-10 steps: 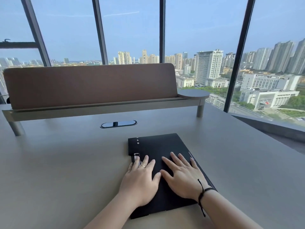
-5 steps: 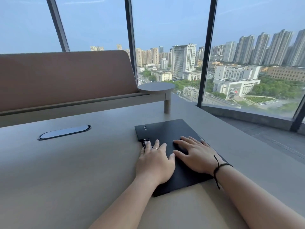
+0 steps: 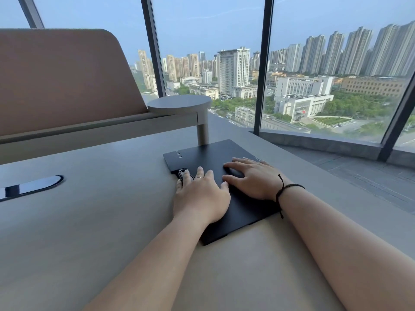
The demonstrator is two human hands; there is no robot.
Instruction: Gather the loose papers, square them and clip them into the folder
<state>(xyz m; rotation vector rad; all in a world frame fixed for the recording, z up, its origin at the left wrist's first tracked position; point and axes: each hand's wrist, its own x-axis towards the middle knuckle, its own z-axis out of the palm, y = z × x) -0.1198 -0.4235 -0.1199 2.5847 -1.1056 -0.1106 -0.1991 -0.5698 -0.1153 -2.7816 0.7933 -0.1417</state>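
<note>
Toward the right edge of the grey table (image 3: 89, 221), a closed black folder (image 3: 224, 153) is lying flat, its long side running away from the person. Both hands are resting palm-down on its cover with fingers spread flat, gripping nothing: the left hand (image 3: 202, 196), wearing a ring, is lying along the folder's left edge, fingertips touching a small black clip (image 3: 182, 172); the right hand (image 3: 251, 178), a black cord bracelet (image 3: 286, 190) at its wrist, is pressing the middle. No loose papers are showing.
</note>
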